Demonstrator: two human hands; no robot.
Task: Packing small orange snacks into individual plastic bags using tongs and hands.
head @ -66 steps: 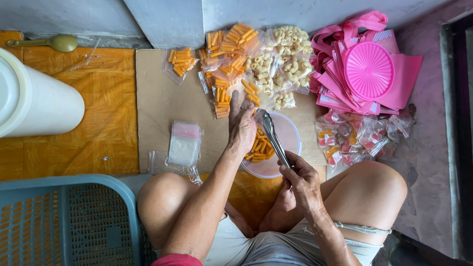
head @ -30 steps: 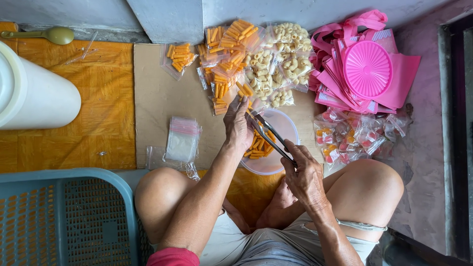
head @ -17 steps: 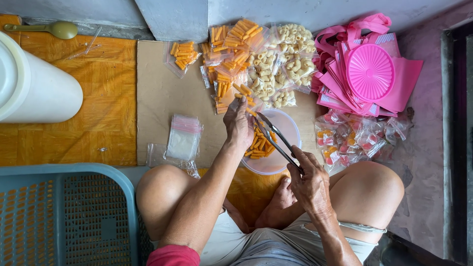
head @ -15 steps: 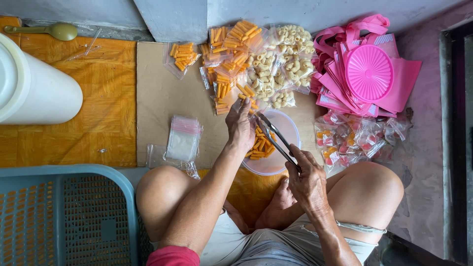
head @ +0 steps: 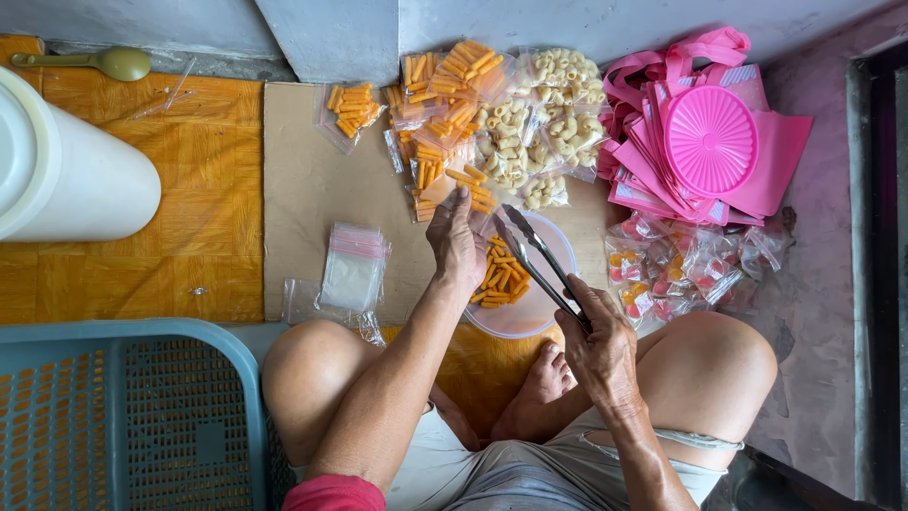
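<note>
Tongs are being held in the right hand, closed round their handles, tips slightly parted over the bowl of orange snacks. They are being angled farther left than a second ago. A small bag is being pinched by the left hand beside the tips, seemingly for filling.

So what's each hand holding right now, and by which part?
Right hand grips metal tongs by the handle end. Left hand pinches a small clear bag at its mouth.
</note>
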